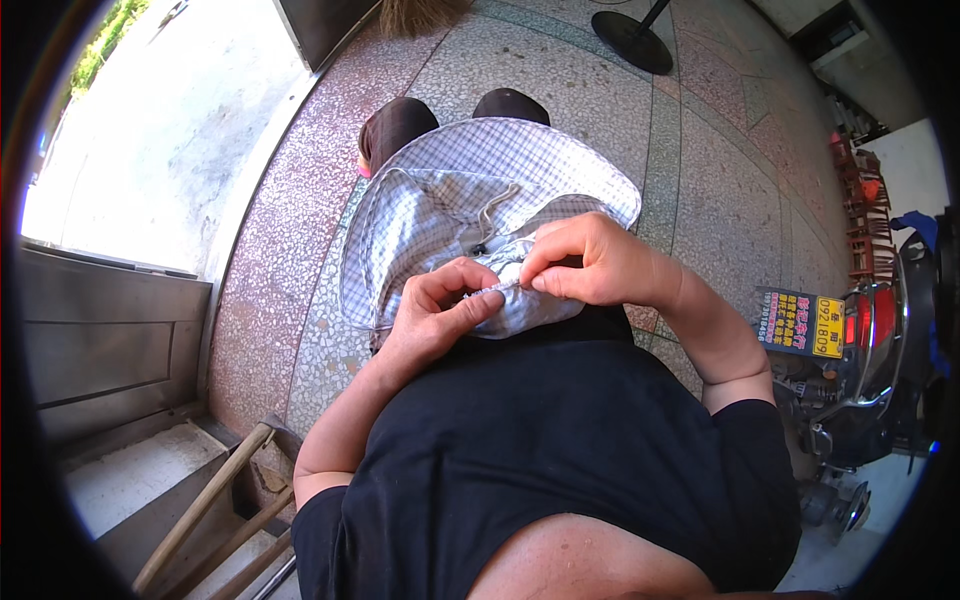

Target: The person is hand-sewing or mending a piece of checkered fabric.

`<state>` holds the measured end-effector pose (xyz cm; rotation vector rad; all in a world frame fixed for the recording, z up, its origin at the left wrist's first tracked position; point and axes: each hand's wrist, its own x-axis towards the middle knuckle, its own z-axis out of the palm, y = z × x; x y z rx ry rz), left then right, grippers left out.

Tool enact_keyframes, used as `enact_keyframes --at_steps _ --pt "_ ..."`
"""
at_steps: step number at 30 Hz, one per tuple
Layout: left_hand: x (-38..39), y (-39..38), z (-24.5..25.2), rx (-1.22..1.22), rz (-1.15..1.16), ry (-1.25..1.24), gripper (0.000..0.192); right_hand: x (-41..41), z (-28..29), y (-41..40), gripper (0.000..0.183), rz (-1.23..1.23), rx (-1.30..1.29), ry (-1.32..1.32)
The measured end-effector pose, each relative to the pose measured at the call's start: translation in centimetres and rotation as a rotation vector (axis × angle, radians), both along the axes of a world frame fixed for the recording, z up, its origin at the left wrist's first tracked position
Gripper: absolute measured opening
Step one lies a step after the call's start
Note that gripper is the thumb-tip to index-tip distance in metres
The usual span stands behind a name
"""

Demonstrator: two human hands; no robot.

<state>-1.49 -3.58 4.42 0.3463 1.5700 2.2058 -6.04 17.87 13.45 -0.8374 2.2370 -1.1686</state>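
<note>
A checked cloth sun hat (pixel 450 202) in white and grey-blue lies across my lap, its wide brim (pixel 559 154) spread towards my knees. Gathered fabric (pixel 517 319) bunches at its near side. My left hand (pixel 446 304) pinches this gathered edge between thumb and forefinger. Close beside it, my right hand (pixel 589 259) also grips the edge with thumb and fingertips. A pale drawstring (pixel 495 206) loops over the cloth, with a small black cord lock (pixel 478 249) near my fingers. Whether a needle or thread is held is too small to tell.
A broom head (pixel 420 15) and a round black stand base (pixel 632 41) rest on the terrazzo floor (pixel 742 217). Wooden tool handles (pixel 206 502) lean at lower left, by a metal door (pixel 105 352). A motorcycle (pixel 870 390) and stacked reddish chairs (pixel 862 202) stand at right.
</note>
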Motion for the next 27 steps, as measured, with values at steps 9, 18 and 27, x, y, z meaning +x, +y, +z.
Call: enact_keyframes --at_steps 9,18,27 --pt "-0.2 -0.1 -0.5 0.115 -0.100 -0.067 0.015 -1.8 -1.4 1.0 0.013 0.084 -0.067 -0.376" --pt "-0.6 -0.2 -0.3 0.161 -0.184 -0.137 0.014 -2.8 -2.6 1.0 0.012 0.180 -0.149 -0.525" --pt "-0.7 -0.2 0.0 0.164 -0.214 -0.261 0.013 -2.5 -2.8 0.8 0.016 0.191 -0.210 -0.561"
